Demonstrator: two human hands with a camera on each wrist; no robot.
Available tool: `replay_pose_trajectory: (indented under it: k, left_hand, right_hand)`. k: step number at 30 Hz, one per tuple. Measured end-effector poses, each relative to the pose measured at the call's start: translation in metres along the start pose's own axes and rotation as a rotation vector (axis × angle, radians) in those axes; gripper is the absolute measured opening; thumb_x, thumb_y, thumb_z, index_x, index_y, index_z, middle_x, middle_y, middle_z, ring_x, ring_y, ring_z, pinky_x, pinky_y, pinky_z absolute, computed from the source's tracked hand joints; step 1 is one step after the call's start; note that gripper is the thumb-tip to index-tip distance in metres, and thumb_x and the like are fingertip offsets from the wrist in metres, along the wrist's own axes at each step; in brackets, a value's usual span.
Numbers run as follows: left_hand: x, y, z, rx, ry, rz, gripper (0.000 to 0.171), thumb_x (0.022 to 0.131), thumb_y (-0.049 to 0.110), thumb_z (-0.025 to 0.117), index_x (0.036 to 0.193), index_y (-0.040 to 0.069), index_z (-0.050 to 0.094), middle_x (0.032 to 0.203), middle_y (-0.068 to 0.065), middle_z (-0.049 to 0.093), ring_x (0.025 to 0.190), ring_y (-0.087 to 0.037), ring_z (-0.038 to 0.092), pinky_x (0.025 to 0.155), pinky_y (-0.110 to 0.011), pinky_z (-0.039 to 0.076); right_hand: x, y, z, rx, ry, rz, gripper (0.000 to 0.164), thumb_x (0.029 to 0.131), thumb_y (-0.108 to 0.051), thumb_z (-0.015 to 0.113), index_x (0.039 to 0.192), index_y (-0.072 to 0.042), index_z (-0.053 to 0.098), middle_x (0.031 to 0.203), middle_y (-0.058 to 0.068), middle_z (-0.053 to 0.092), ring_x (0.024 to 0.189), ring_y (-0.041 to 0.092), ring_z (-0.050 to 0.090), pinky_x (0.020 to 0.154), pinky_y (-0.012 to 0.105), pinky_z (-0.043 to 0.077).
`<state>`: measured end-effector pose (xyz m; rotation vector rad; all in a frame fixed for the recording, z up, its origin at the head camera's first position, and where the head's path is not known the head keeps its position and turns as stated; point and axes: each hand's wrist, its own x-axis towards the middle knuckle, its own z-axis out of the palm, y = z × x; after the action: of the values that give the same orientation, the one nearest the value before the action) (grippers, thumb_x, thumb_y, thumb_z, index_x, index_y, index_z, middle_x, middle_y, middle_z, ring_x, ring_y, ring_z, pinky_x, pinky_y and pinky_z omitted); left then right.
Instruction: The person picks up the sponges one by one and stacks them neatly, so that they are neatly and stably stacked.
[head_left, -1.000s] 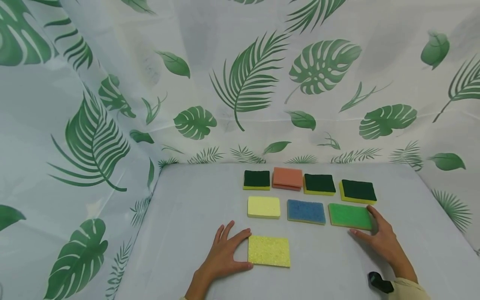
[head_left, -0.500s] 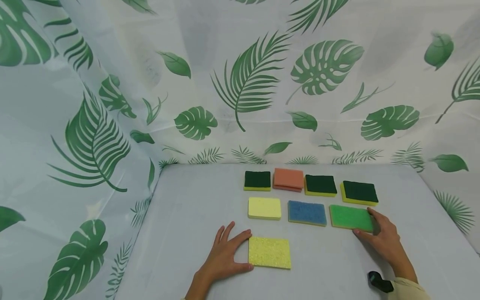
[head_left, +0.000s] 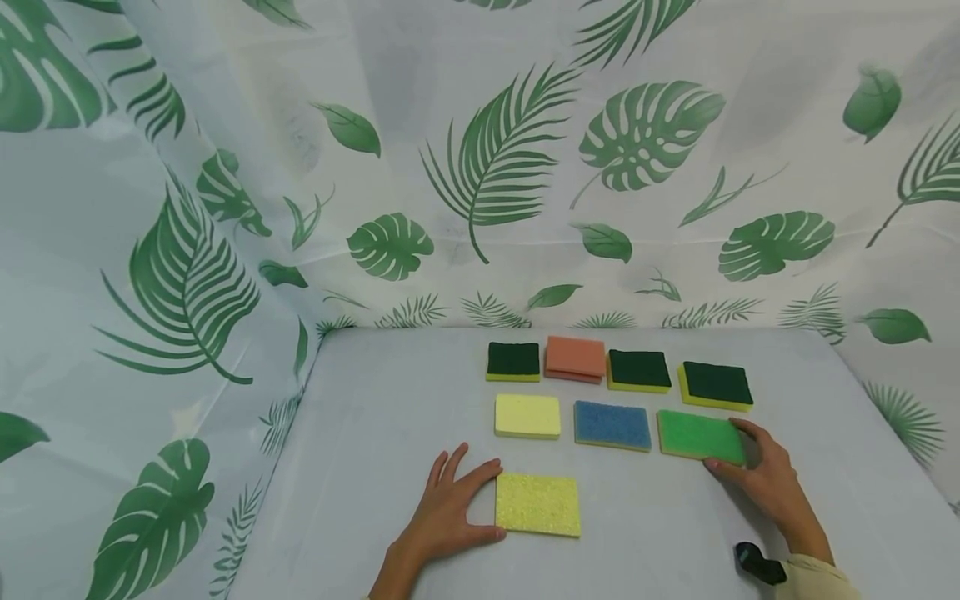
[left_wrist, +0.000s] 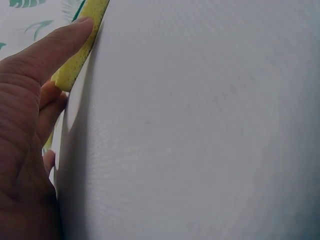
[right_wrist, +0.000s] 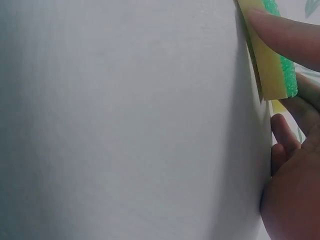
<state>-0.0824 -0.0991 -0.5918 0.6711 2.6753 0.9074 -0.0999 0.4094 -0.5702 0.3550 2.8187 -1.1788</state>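
In the head view my left hand spans the left end of a speckled yellow sponge, thumb at its near corner and index finger at its far corner. The left wrist view has the thumb pressed against the side of that yellow sponge. Over to the right, my right hand grips the right end of a green-topped sponge between thumb and fingers. Its thumb lies on the pale yellow side of the green-topped sponge in the right wrist view. Both sponges lie flat on the white table.
A pale yellow sponge and a blue sponge lie left of the green one. Behind them is a row: dark green-topped sponges and an orange sponge. A small black object sits by the right sleeve. Leaf-printed sheeting surrounds the table.
My right thumb has moved in slightly to the near edge of the green-topped sponge. The left hand and the other sponges keep their places.
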Motion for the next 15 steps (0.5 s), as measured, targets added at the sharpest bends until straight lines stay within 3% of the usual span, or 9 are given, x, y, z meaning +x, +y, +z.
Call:
replay_pose_trajectory:
  k: [8,15]
  left_hand:
    - [-0.001,-0.002,0.001,-0.003,0.008,0.006,0.088,0.084,0.074,0.074,0.159,0.033,0.052,0.162,0.015,0.049,0.163,-0.031,0.013,0.129,-0.058,0.000]
    - [0.000,-0.002,0.002,0.001,0.013,0.012,0.088,0.084,0.074,0.074,0.159,0.033,0.052,0.162,0.016,0.049,0.163,-0.031,0.013,0.129,-0.058,-0.001]
  right_hand:
    - [-0.002,-0.001,-0.010,0.014,-0.055,0.069,0.117,0.097,-0.047,0.079,0.167,0.006,0.002,0.162,0.046,0.007,0.149,0.067,0.010,0.118,0.080,0.011]
    - [-0.006,-0.001,-0.016,-0.012,-0.062,0.045,0.111,0.099,-0.043,0.077,0.164,0.012,0.008,0.157,0.049,0.011,0.141,0.067,0.020,0.115,0.080,0.020]
